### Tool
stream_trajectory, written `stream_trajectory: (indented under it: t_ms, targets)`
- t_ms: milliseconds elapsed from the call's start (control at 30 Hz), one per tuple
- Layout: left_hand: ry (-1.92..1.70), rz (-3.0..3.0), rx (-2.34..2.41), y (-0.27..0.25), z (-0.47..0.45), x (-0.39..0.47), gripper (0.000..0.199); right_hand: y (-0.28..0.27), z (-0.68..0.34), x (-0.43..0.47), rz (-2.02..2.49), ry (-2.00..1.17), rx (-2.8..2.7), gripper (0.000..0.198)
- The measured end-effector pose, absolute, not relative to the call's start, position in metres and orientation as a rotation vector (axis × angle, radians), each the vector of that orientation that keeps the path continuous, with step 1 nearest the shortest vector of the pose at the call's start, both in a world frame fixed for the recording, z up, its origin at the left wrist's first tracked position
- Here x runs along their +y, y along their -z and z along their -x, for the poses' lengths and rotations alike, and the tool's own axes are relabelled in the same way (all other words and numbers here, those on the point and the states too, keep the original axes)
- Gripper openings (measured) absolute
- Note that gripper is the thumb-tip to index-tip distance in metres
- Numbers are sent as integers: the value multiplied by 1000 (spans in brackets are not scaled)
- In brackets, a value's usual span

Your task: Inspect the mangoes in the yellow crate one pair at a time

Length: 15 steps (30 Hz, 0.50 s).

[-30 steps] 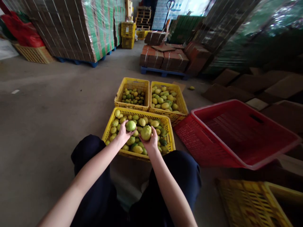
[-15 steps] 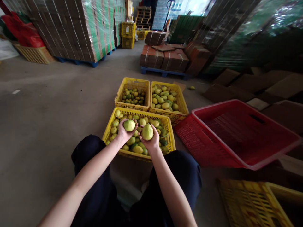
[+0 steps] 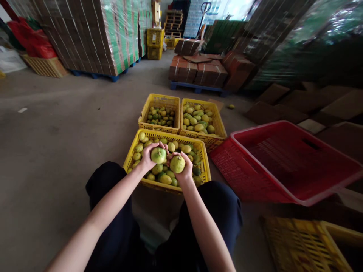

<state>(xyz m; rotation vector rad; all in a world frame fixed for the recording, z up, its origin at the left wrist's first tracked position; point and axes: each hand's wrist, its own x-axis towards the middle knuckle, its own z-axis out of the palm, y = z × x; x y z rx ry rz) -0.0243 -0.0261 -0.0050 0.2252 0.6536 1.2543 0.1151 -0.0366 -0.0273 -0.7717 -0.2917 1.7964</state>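
Observation:
My left hand (image 3: 149,154) is closed around a green lemon (image 3: 158,155), its stem end turned up toward me. Close beside it, my right hand (image 3: 185,168) holds a yellow-green lemon (image 3: 177,164), also with the stem end showing. Both hands are above the near yellow crate (image 3: 207,166), which is filled with many yellow and green lemons (image 3: 165,179). The two held fruits are a small gap apart. Parts of my fingers are hidden behind the fruit.
Behind stand a yellow crate of smaller lemons (image 3: 144,109) and another of larger ones (image 3: 219,124). A tilted red crate (image 3: 255,173) is to the right, with a yellow crate (image 3: 300,241) below it. Carton stacks (image 3: 198,71) on pallets and one loose lemon (image 3: 231,106) are farther back.
Both lemons have been turned in my hands, so their stem ends now face me. My hands have come slightly lower, and the left one has shifted a little right.

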Motion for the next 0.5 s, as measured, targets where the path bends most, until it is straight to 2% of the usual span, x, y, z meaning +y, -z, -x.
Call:
stream_trajectory:
  t_ms: [167, 500]
  targets:
    - [-1176, -272, 675, 3, 25, -29, 21, 30, -116, -39, 766, -1720, -351, 24]
    - [-1208, -251, 705, -1, 24, -29, 30, 33, -116, -39, 757, -1747, -348, 17]
